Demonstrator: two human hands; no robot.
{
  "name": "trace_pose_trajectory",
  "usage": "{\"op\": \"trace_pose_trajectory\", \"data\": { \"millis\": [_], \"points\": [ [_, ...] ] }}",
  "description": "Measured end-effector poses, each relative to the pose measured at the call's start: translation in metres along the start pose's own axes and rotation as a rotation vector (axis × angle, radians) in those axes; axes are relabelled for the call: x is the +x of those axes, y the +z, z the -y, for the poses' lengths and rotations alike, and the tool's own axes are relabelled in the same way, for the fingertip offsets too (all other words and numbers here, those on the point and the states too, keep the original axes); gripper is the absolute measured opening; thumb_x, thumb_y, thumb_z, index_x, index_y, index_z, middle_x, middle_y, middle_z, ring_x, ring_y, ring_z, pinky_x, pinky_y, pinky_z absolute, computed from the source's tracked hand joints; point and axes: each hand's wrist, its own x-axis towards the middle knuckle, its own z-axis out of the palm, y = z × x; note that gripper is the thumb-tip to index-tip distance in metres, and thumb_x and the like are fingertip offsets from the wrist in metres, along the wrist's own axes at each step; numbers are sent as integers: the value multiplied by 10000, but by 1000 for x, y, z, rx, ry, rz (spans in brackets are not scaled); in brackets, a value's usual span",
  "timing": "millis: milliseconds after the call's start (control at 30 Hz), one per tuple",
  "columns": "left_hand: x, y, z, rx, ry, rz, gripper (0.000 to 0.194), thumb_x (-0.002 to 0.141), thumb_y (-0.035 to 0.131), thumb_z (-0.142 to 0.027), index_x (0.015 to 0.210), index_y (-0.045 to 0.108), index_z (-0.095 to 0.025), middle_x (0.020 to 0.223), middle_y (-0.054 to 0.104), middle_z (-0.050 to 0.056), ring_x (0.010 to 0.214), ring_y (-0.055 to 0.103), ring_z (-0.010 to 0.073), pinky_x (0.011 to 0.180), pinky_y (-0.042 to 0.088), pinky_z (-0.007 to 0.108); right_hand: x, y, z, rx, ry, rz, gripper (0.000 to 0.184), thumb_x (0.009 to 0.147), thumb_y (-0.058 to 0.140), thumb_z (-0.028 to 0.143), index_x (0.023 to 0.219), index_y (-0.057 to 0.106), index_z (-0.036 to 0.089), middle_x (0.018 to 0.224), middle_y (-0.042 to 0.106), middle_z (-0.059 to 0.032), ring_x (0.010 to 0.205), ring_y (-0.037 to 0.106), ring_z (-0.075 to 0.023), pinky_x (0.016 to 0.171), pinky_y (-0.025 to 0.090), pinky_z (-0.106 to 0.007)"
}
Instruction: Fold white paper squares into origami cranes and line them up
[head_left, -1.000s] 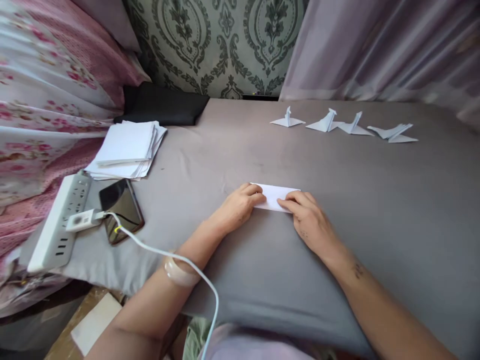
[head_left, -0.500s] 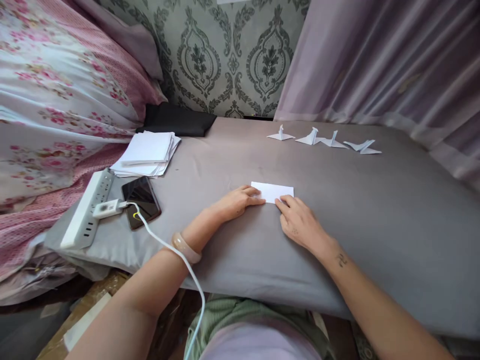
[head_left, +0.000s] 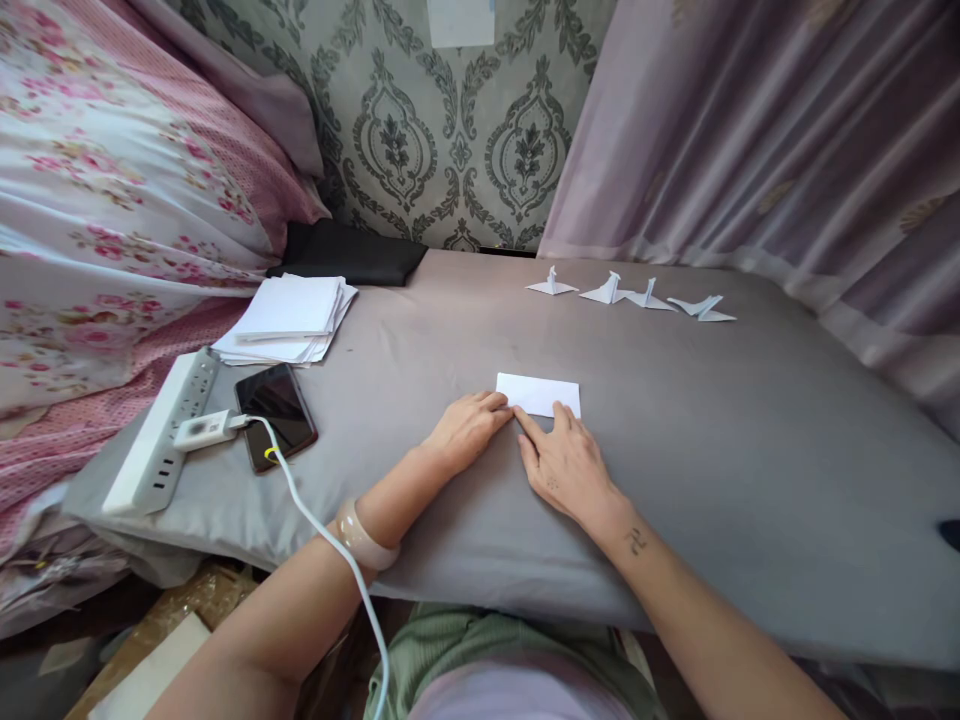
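Observation:
A white sheet of paper, folded into a narrow rectangle, lies flat on the grey-covered surface in front of me. My left hand is closed at its near left corner, fingers and thumb pressed on the paper. Along the near edge rests my right hand, with its fingers spread. Its index fingertip meets the left hand's fingertips, and another finger touches the paper farther right. Several folded white paper birds stand in a row beyond, toward the right.
At the left are a stack of white paper, a phone and a white power strip with a charger plugged in. Its white cable runs across my left forearm. A black flat item lies at the back beside the floral curtain.
My right hand has slid left along the paper's near edge, its index finger reaching my left fingertips. My left hand stays at the left end. The camera view has tilted up and shifted.

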Motion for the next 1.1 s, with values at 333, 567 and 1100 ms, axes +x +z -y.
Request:
{"op": "trace_pose_trajectory", "data": {
  "millis": [333,567,1100],
  "points": [
    [-7,-2,-12,2,-160,12,314,950,381,-133,1146,623,-169,1099,635,85,1025,570,205,812,519,309,-2,2,3,3,74,15,478,994,280,366,1397,491,222,1390,470,-225,1234,482,-327,961,375,-446],
    [-11,1,-12,-12,-197,-3,344,938,372,-110,1164,623,-176,1088,627,93,1027,555,192,780,533,274,-12,2,-16,-29,109,24,484,1000,264,351,1357,533,167,1402,494,-213,1209,536,-295,975,379,-419],
    [-19,1,-11,-25,-247,0,389,910,370,-79,1206,605,-172,1150,628,91,1076,553,217,813,535,313,-27,-5,-44,4,176,23,469,994,270,309,1273,590,111,1337,567,-166,1115,591,-278,883,447,-388]
  ]
}}
